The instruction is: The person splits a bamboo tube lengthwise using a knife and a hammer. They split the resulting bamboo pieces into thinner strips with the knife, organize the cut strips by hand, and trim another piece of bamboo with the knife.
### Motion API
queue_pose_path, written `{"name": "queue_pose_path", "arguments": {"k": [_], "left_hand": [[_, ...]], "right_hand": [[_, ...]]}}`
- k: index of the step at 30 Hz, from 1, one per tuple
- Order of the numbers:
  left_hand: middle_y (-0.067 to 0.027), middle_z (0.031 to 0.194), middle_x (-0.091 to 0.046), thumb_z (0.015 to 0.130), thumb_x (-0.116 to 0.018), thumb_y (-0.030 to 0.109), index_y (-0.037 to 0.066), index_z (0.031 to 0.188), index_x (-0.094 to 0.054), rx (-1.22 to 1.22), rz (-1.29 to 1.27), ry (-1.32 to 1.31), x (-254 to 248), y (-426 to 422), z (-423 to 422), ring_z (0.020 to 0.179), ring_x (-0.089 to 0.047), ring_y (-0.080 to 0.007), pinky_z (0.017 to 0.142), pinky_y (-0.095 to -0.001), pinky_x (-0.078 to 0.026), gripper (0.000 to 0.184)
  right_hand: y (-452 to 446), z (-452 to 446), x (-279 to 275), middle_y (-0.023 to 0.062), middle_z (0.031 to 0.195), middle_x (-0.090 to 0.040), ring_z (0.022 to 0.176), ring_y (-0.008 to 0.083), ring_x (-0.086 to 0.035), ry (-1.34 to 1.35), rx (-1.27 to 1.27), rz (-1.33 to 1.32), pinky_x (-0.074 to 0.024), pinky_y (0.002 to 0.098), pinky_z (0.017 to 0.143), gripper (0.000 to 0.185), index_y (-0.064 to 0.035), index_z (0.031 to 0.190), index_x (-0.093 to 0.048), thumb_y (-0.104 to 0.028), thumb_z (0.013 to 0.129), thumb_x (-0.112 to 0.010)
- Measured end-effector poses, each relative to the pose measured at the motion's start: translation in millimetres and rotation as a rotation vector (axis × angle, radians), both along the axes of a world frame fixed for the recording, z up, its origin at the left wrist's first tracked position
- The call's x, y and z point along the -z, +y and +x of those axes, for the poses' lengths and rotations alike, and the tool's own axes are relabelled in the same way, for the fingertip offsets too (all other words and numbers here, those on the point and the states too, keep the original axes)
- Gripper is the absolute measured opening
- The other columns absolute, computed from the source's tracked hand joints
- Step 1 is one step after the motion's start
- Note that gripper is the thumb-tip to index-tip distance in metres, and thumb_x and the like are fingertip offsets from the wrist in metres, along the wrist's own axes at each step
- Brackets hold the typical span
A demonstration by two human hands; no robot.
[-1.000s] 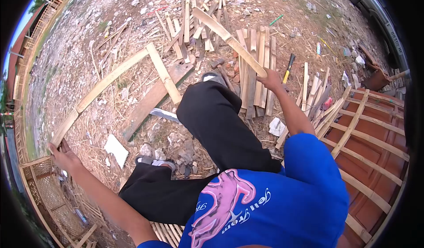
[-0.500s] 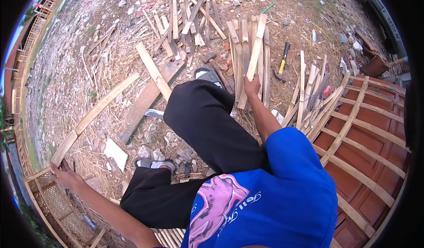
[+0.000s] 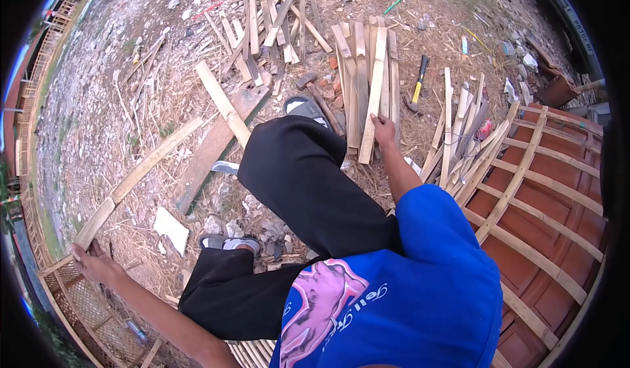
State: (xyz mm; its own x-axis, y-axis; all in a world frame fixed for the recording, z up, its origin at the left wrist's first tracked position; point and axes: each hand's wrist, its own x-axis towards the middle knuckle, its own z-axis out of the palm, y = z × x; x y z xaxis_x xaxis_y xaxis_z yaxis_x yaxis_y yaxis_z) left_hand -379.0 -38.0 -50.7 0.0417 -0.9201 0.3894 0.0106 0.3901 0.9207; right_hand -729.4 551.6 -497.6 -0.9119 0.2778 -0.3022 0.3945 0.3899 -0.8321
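At the lower left, my left hand (image 3: 98, 266) is closed around the near end of a long pale wooden strip (image 3: 141, 161), which reaches up and away over the ground. My right hand (image 3: 384, 132) is at a bundle of wooden strips (image 3: 354, 73), its fingertips at the right edge of the top pale strip (image 3: 375, 96). That strip lies along the bundle, its near end beyond the hand; the fingers look loosened from it. A hammer (image 3: 417, 89) with a black and yellow handle lies to the right of the bundle.
More wooden strips (image 3: 282, 20) are heaped farther off. A wide board (image 3: 210, 158) lies between my hands, crossed by a pale strip (image 3: 223, 102). On the right, a wooden lattice (image 3: 518, 178) covers reddish-brown panels. A white flat piece (image 3: 172, 230) lies among the rubble.
The pale strip at my right hand has come down onto the bundle, and its near end now shows past the hand. My right hand has shifted to its edge. My left hand stays nearly still.
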Motion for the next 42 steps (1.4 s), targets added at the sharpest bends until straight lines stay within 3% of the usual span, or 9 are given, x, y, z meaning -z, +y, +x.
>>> {"name": "queue_pose_path", "arguments": {"k": [3,6,9,18,19,28,34,37,42], "left_hand": [[-0.0252,0.131,-0.052,0.094,-0.07,0.023,-0.012,0.142,-0.029,-0.028,-0.009,-0.016,-2,0,-3,0.113,-0.059,-0.0315,0.095,-0.0397,-0.057,0.072],[-0.0248,0.13,-0.052,0.094,-0.07,0.024,-0.012,0.14,-0.031,-0.037,-0.013,-0.038,-2,11,-10,0.112,-0.06,-0.0313,0.094,-0.039,-0.057,0.07],[-0.0242,0.13,-0.053,0.094,-0.07,0.025,-0.012,0.14,-0.032,-0.009,-0.007,-0.059,-5,10,-11,0.111,-0.06,-0.0311,0.094,-0.038,-0.057,0.07],[-0.024,0.13,-0.052,0.094,-0.07,0.025,-0.012,0.144,-0.028,-0.049,0.002,-0.076,-10,31,-27,0.111,-0.06,-0.03,0.095,-0.0373,-0.057,0.075],[-0.0242,0.131,-0.052,0.094,-0.07,0.025,-0.012,0.145,-0.027,-0.05,-0.004,-0.078,-10,31,-26,0.111,-0.06,-0.0298,0.095,-0.0376,-0.056,0.076],[-0.0268,0.141,-0.043,0.092,-0.072,0.029,-0.01,0.15,-0.017,0.035,0.003,-0.099,-8,27,-20,0.119,-0.055,-0.0325,0.1,-0.0383,-0.053,0.089],[-0.0267,0.14,-0.044,0.093,-0.071,0.027,-0.01,0.15,-0.018,0.009,-0.008,-0.09,-6,26,-19,0.118,-0.055,-0.0324,0.099,-0.0375,-0.054,0.086],[-0.0267,0.14,-0.044,0.093,-0.071,0.026,-0.011,0.15,-0.018,-0.004,-0.011,-0.113,-7,28,-19,0.117,-0.056,-0.0322,0.098,-0.0378,-0.055,0.086],[-0.0264,0.138,-0.046,0.093,-0.071,0.024,-0.01,0.15,-0.016,0.016,-0.032,-0.118,-9,31,-19,0.115,-0.057,-0.0318,0.095,-0.037,-0.057,0.087]], "right_hand": [[9,1,9,0.0072,0.099,-0.073,0.088,0.01,-0.062,-0.016,-0.018,-0.1,-0.0483,0.0252,0.08,0.041,0.0031,0.119,-0.069,-0.028,0.092,-0.072],[6,11,-38,0.0066,0.1,-0.073,0.089,0.0108,-0.063,-0.057,-0.016,-0.092,-0.0488,0.026,0.08,0.042,0.004,0.12,-0.068,-0.028,0.092,-0.072],[17,14,-18,0.0076,0.101,-0.073,0.089,0.0124,-0.064,-0.069,-0.035,-0.303,-0.0496,0.0273,0.082,0.044,0.0041,0.12,-0.068,-0.029,0.092,-0.072],[29,23,3,0.0074,0.107,-0.071,0.095,0.014,-0.064,-0.119,0.081,-0.426,-0.0486,0.028,0.088,0.047,0.0024,0.119,-0.069,-0.034,0.09,-0.075],[31,25,2,0.007,0.109,-0.071,0.096,0.0138,-0.064,-0.07,0.054,-0.264,-0.048,0.0285,0.09,0.048,0.0025,0.118,-0.07,-0.035,0.089,-0.076],[26,37,8,0.0098,0.107,-0.071,0.096,0.0163,-0.064,-0.126,0.143,-0.435,-0.0498,0.0307,0.087,0.046,0.0046,0.116,-0.069,-0.033,0.09,-0.076],[20,30,4,0.0123,0.099,-0.073,0.088,0.0189,-0.066,-0.162,0.212,-0.235,-0.0516,0.0329,0.081,0.048,0.0043,0.108,-0.072,-0.035,0.083,-0.081],[18,27,-10,0.0132,0.094,-0.074,0.087,0.0218,-0.068,-0.232,0.167,0.1,-0.0518,0.0348,0.081,0.048,0.0003,0.098,-0.076,-0.041,0.076,-0.085],[17,18,-29,0.0136,0.093,-0.075,0.087,0.0269,-0.071,-0.328,0.049,0.271,-0.0531,0.0399,0.081,0.045,-0.0049,0.09,-0.078,-0.047,0.074,-0.084]]}}
